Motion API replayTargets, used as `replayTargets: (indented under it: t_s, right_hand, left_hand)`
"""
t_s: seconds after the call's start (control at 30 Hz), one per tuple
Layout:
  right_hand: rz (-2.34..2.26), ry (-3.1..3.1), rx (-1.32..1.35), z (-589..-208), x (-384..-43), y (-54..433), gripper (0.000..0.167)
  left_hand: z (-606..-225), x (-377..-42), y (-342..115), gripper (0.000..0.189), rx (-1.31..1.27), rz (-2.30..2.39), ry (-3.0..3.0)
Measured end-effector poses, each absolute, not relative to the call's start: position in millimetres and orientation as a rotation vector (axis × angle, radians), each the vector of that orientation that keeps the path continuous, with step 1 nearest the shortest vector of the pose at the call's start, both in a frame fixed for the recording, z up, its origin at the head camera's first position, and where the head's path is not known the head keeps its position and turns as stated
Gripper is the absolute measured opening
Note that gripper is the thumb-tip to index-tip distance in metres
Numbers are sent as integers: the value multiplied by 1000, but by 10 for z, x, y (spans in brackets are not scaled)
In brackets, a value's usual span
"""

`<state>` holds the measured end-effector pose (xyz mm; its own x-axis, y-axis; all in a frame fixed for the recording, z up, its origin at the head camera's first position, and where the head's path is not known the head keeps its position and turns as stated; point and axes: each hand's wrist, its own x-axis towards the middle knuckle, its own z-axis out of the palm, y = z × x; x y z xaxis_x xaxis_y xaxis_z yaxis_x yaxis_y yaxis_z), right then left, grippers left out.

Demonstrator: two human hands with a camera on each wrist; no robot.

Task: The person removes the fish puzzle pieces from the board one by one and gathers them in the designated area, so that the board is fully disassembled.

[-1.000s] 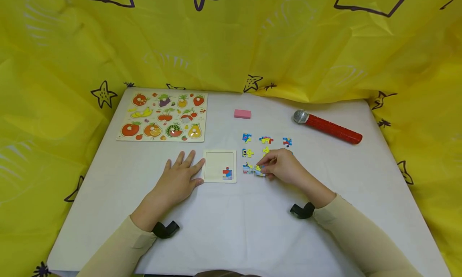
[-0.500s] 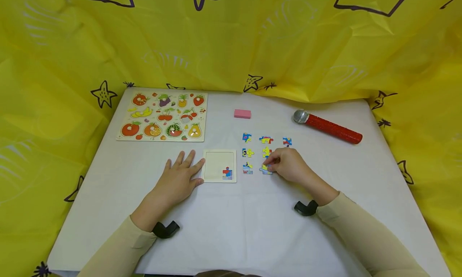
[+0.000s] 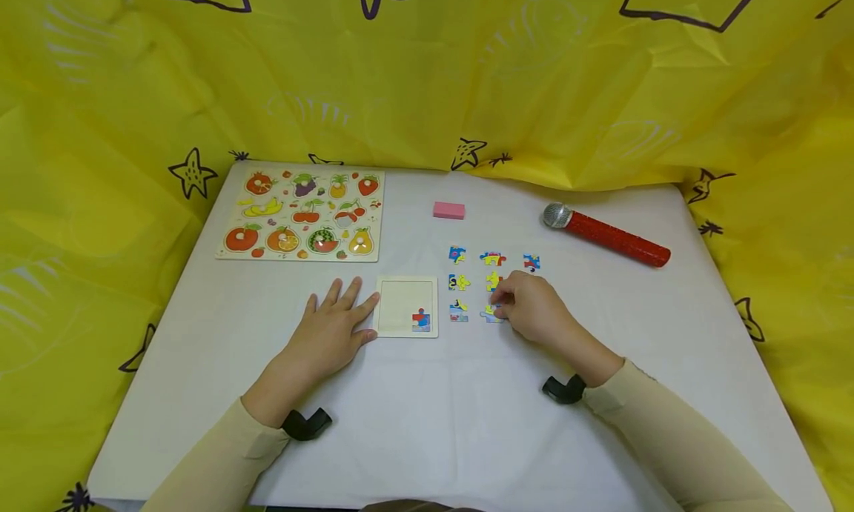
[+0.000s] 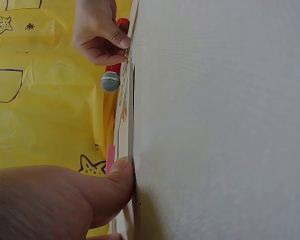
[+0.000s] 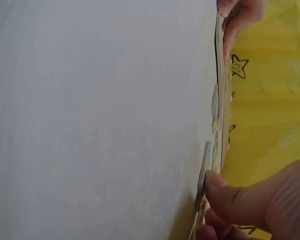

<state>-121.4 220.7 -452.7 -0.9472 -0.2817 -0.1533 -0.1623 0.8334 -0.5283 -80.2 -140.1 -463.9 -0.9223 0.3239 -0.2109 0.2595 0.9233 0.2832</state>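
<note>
In the head view, my left hand (image 3: 330, 330) lies with fingers spread on the table, its thumb and index fingertip at the left edge of a small square puzzle tray (image 3: 400, 293). One red and blue jigsaw piece (image 3: 421, 320) sits in the tray's lower right corner. My right hand (image 3: 534, 308) pinches a yellow and pale blue jigsaw piece (image 3: 491, 314) low over the table, its thumb against the piece (image 5: 205, 160) in the right wrist view. Around it lie other pieces in rows, such as a yellow one (image 3: 458, 282). Part of the right-hand column is hidden under my right hand.
A fruit puzzle board (image 3: 300, 253) lies at the back left. Behind the jigsaw pieces is a pink block (image 3: 449, 210). A red toy microphone (image 3: 607, 235) rests at the back right. Yellow cloth (image 3: 427, 75) hangs around the white table (image 3: 427, 423).
My right hand has moved slightly right with the jigsaw piece, away from the lower left piece, and its fingers have shifted on it. My left hand stays at the tray.
</note>
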Motion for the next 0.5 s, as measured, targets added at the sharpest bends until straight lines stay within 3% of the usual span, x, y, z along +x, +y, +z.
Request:
replayTargets:
  t_s: [0.17,0.5]
  right_hand:
    - [-673,2882,-411,-4513,-1180,2097,19]
    - [-904,2652,-596,-4487,-1168,1603,34]
  left_hand:
    - [-4627,-795,-1402,70,437,361,2829]
    - [-4628,-798,-1399,70,434,366,2825]
